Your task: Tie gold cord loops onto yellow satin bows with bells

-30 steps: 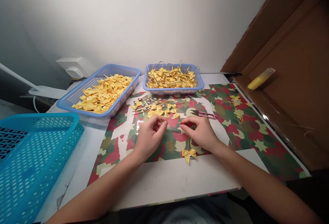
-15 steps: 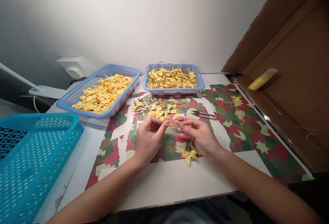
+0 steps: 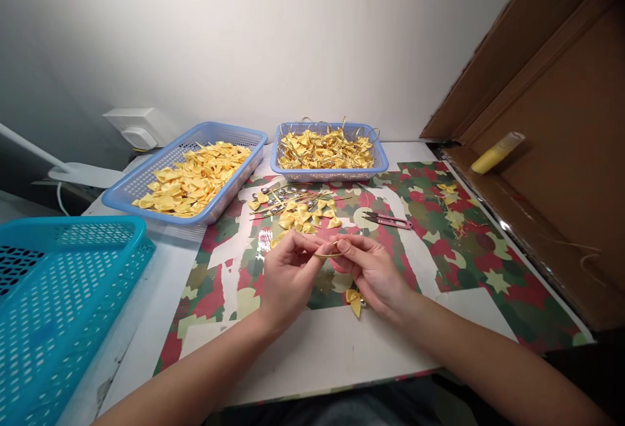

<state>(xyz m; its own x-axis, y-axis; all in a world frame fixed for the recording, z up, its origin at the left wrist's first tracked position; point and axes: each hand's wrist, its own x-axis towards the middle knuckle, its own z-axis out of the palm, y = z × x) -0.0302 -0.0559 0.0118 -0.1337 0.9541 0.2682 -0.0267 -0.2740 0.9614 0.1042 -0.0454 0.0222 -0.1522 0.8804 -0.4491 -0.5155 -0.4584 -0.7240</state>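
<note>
Between my two hands a thin gold cord (image 3: 328,256) is bent in a small curve. My left hand (image 3: 291,277) is closed, thumb and forefinger pinching one side of the cord. The fingers of my right hand (image 3: 375,274) pinch its other side, close to the left fingertips. Below my right hand hangs or lies a yellow ribbon bow (image 3: 355,302) with a small silver bell (image 3: 363,303), partly hidden by that hand. Beyond my hands, a pile of yellow bows (image 3: 299,215) lies beside gold cords with silver bells (image 3: 280,199).
Pink-handled thread snips (image 3: 388,220) lie right of the pile. Behind stand two blue baskets, one of bows (image 3: 195,178), one of bows with cords (image 3: 326,149). A turquoise basket (image 3: 141,230) is at left, a cardboard wall (image 3: 551,81) at right holding a yellow tube (image 3: 497,154).
My hands have come closer together, and the cord between them went from straight to curved. The hanging bow is now more covered by my right hand.
</note>
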